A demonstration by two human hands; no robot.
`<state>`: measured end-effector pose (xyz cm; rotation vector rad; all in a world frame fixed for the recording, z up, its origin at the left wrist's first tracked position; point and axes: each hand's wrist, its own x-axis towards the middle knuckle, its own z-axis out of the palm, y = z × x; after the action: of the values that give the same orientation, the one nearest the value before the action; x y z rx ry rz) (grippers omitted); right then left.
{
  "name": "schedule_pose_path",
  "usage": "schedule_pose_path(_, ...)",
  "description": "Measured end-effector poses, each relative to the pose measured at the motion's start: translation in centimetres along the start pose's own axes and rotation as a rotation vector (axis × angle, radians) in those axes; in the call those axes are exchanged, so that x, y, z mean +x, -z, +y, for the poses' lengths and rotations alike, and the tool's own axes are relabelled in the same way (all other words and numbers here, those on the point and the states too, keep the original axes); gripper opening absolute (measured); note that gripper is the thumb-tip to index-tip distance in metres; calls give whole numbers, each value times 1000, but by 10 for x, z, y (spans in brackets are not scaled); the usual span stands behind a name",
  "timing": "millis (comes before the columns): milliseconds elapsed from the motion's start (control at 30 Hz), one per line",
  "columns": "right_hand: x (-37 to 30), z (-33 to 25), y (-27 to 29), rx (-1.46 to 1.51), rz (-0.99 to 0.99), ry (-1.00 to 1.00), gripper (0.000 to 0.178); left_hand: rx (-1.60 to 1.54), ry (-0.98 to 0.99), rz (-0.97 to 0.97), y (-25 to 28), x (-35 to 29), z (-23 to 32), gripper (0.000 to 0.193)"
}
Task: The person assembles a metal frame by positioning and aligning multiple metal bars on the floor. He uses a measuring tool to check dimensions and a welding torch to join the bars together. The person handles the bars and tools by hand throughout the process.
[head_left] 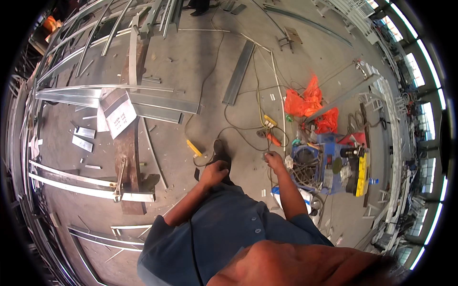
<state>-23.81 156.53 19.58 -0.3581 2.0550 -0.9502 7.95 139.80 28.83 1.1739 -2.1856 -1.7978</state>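
My left hand (214, 170) is closed into a fist just above my blue shirt, apparently around a black cable (192, 238) that runs down my chest. It hovers over my dark shoe (221, 151), close to a yellow-handled tool (193, 148) lying on the concrete floor. My right hand (274, 159) is stretched forward with its fingers curled around a thin grey wire (265, 154); what the wire leads to is too small to tell. Just right of that hand stands a blue machine (324, 167) packed with coiled cables.
A rusty steel beam (129, 148) lies to the left with a white paper sheet (121, 117) on it. Long metal channels (143, 102) and offcuts lie across the floor. Orange plastic bags (305, 101) and loose cables (260, 109) sit ahead on the right. A yellow box (362, 172) rests on the machine.
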Motion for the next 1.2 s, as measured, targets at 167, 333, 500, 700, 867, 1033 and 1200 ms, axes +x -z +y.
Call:
schedule_pose_path(167,98,-54,-5,-168,-225,-3,31,22,60,95,21,105,49,42)
schedule_pose_path(333,191,-83,15,-385,-220,108,24,-32,44,216,61,183,102,42)
schedule_pose_path(500,269,-124,25,-485,-193,-52,31,-90,123,271,84,230,122,43)
schedule_pose_path(700,356,-175,-3,-554,-214,170,33,-144,229,289,88,311,133,45)
schedule_pose_path(867,448,-202,-36,-532,-335,287,33,-88,332,285,87,412,131,43)
schedule_pose_path(1033,547,-220,-61,-573,-396,310,34,-59,421,308,92,520,120,43)
schedule_pose_path(1200,645,-213,-96,-520,-372,258,32,131,432,344,122,627,44,42)
